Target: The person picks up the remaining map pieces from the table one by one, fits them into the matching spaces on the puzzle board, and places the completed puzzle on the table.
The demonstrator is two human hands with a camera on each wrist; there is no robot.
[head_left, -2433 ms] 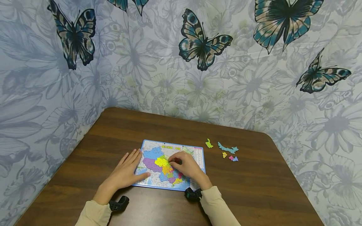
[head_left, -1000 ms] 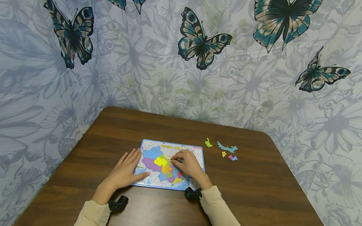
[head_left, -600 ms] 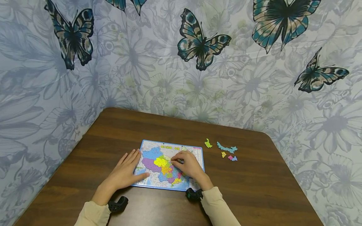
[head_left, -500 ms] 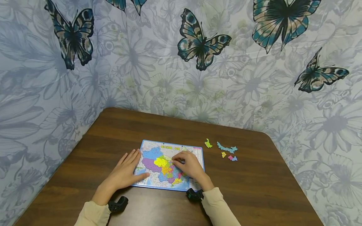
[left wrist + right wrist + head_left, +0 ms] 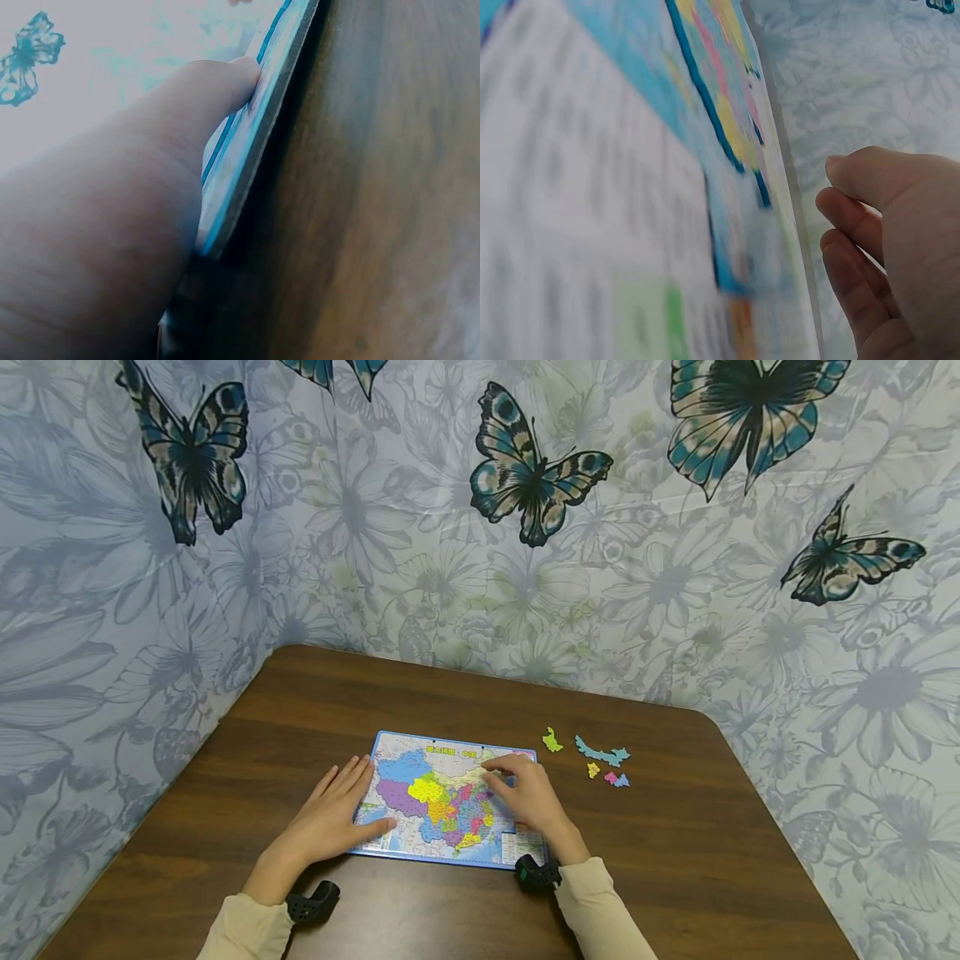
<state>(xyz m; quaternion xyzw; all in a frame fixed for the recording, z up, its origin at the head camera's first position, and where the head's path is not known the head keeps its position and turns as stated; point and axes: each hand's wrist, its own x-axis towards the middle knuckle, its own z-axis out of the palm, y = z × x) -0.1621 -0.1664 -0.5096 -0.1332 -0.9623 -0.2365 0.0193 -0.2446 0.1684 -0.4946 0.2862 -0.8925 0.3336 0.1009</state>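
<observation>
A map puzzle board (image 5: 476,853) with colored pieces set in it lies on the table. My left hand (image 5: 322,818) rests on its left side with fingers straight; in the left wrist view the thumb (image 5: 217,86) lies on the board's edge (image 5: 225,202). Over the right part of the map hovers my right hand (image 5: 534,795), thumb and fingers apart. Nothing shows between them in the right wrist view, where the hand (image 5: 892,225) hangs beside the board (image 5: 592,195). The fingers hide some of the map's upper right.
Loose puzzle pieces lie right of the board: a light green one (image 5: 552,740), a long blue one (image 5: 600,752), a small yellow one (image 5: 593,771), and a pink one (image 5: 611,777) against a violet-blue one (image 5: 622,782). A wall with butterfly prints stands behind the brown table (image 5: 675,860).
My right hand has moved right from the middle of the map, and its thumb and fingers have parted. More of the map's colored pieces show. The left hand has stayed put.
</observation>
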